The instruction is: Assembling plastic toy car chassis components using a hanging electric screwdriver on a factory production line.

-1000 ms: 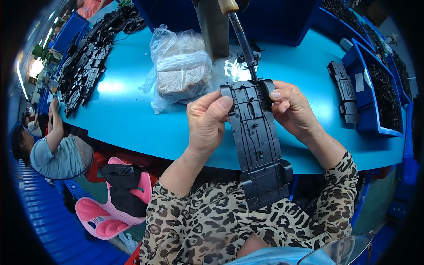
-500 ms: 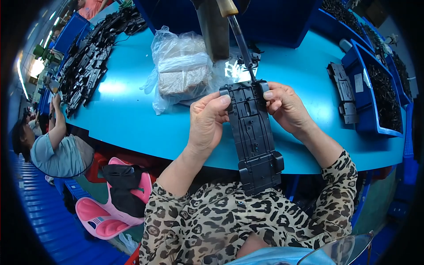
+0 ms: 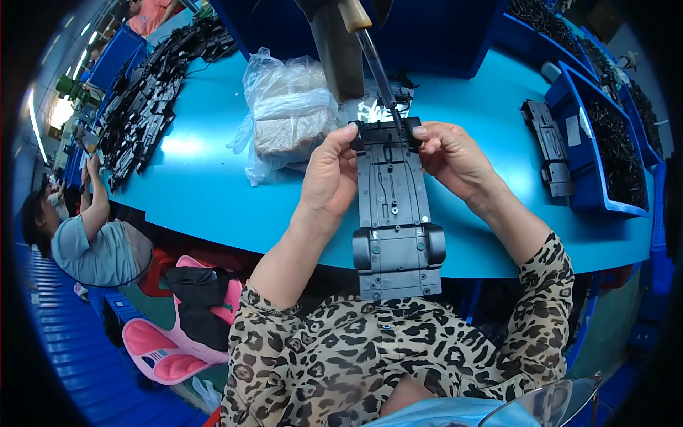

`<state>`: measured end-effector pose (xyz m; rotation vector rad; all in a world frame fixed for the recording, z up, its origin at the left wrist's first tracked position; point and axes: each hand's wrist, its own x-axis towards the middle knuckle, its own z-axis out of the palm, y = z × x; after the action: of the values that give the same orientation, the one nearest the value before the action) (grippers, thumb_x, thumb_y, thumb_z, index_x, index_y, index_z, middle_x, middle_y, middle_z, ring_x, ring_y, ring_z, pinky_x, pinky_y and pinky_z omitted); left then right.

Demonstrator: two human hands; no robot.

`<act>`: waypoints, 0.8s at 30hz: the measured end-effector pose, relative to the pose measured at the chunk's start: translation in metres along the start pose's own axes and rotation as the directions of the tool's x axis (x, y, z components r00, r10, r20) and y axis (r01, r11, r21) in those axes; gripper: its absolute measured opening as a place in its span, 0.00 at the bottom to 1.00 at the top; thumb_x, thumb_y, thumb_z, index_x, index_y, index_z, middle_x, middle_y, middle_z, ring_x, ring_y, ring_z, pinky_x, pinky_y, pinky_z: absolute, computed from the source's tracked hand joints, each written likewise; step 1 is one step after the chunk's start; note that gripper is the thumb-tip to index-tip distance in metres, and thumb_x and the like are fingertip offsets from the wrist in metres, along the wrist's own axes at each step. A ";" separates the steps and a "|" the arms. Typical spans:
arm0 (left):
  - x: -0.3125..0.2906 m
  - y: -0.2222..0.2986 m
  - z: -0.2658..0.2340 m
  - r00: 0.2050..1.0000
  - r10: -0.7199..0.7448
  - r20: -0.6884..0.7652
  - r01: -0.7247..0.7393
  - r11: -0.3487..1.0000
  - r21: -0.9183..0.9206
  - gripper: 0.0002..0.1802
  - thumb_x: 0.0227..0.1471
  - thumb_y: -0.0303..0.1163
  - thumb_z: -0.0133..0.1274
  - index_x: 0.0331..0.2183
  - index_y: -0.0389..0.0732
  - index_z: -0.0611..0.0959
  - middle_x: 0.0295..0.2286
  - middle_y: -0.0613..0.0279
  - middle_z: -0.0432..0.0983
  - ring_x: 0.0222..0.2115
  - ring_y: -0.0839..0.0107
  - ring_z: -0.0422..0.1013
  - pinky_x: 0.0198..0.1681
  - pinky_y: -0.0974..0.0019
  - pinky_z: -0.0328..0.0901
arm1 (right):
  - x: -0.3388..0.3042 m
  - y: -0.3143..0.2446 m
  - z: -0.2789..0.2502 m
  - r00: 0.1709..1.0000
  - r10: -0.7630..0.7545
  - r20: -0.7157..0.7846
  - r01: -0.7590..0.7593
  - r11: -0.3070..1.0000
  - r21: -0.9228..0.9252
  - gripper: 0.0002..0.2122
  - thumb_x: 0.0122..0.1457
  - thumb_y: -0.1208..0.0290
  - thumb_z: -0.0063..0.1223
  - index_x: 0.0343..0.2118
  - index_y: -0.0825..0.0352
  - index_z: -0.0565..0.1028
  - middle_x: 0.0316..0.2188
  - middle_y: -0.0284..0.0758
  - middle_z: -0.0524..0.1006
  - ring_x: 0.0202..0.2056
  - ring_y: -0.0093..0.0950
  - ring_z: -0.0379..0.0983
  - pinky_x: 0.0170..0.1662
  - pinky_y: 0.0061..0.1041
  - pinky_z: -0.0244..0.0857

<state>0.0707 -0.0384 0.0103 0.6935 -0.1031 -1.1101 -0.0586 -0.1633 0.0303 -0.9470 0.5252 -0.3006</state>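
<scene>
Between both hands I hold a black plastic toy-car chassis (image 3: 393,206), long and flat, its wheel-arch end nearer my body. My left hand (image 3: 332,171) grips its far left corner, thumb on top. On the far right corner my right hand (image 3: 455,160) pinches with thumb and fingers. A screwdriver-like tool (image 3: 376,67) with a pale collar and a thin shaft hangs from above. Its tip comes down at the far end of the chassis, between my hands; whether it touches a screw I cannot make out.
A plastic-wrapped bundle (image 3: 295,114) lies left of the tool on the blue table (image 3: 220,206). Farther left is a heap of black parts (image 3: 146,96). Another chassis (image 3: 548,146) rests beside a blue bin (image 3: 594,142) of small black pieces. A co-worker (image 3: 96,235) sits at left.
The chassis has straightened and tilted, with its near end shifted left and away from me. Both hands have moved slightly left and farther away, still holding it.
</scene>
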 end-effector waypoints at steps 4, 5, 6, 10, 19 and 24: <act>0.002 0.002 -0.002 1.000 0.018 -0.001 -0.018 1.000 0.011 0.05 0.43 0.31 0.49 0.26 0.41 0.74 0.24 0.67 0.73 0.25 0.81 0.68 0.31 0.78 0.63 | 0.000 -0.003 0.005 1.000 -0.010 0.006 0.010 1.000 0.001 0.07 0.47 0.71 0.51 0.17 0.64 0.68 0.11 0.24 0.65 0.15 0.20 0.64 0.21 0.19 0.58; 0.003 0.003 -0.003 1.000 0.021 -0.002 -0.021 1.000 0.011 0.05 0.43 0.31 0.49 0.26 0.41 0.74 0.24 0.67 0.73 0.25 0.81 0.68 0.31 0.78 0.63 | 0.001 -0.004 0.005 1.000 -0.009 0.013 0.009 1.000 0.016 0.06 0.46 0.71 0.51 0.17 0.64 0.68 0.11 0.24 0.65 0.15 0.20 0.64 0.21 0.19 0.58; 0.004 0.003 -0.005 1.000 0.001 -0.010 -0.001 1.000 -0.002 0.05 0.43 0.31 0.49 0.26 0.41 0.74 0.24 0.68 0.72 0.25 0.81 0.67 0.31 0.78 0.63 | 0.001 -0.004 0.005 1.000 -0.008 0.020 0.008 0.999 0.031 0.06 0.46 0.71 0.51 0.18 0.64 0.69 0.11 0.24 0.65 0.16 0.20 0.64 0.21 0.19 0.58; 0.004 0.005 -0.004 1.000 -0.021 -0.006 0.020 0.999 -0.046 0.05 0.43 0.31 0.50 0.26 0.41 0.73 0.23 0.69 0.71 0.24 0.83 0.66 0.30 0.79 0.62 | 0.002 -0.006 0.006 0.999 -0.008 0.035 0.007 1.000 0.021 0.06 0.46 0.71 0.51 0.18 0.64 0.69 0.11 0.25 0.66 0.16 0.20 0.64 0.21 0.19 0.58; 0.002 0.008 0.002 1.000 0.007 -0.013 -0.007 0.999 -0.045 0.05 0.44 0.31 0.49 0.25 0.42 0.73 0.22 0.70 0.71 0.22 0.83 0.65 0.29 0.80 0.62 | 0.007 -0.008 0.008 0.999 -0.027 0.028 0.026 0.999 0.044 0.05 0.47 0.71 0.51 0.20 0.65 0.70 0.12 0.25 0.66 0.16 0.20 0.64 0.20 0.19 0.58; 0.004 0.008 0.000 0.999 -0.009 -0.033 0.007 0.998 -0.060 0.05 0.44 0.31 0.49 0.26 0.41 0.73 0.22 0.70 0.71 0.22 0.84 0.65 0.28 0.80 0.62 | 0.007 -0.010 0.009 0.999 -0.026 0.034 0.025 0.999 0.028 0.05 0.47 0.71 0.51 0.20 0.65 0.69 0.12 0.25 0.65 0.15 0.20 0.64 0.20 0.19 0.58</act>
<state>0.0786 -0.0396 0.0141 0.6586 -0.0387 -1.1050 -0.0484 -0.1658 0.0407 -0.9316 0.4768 -0.3133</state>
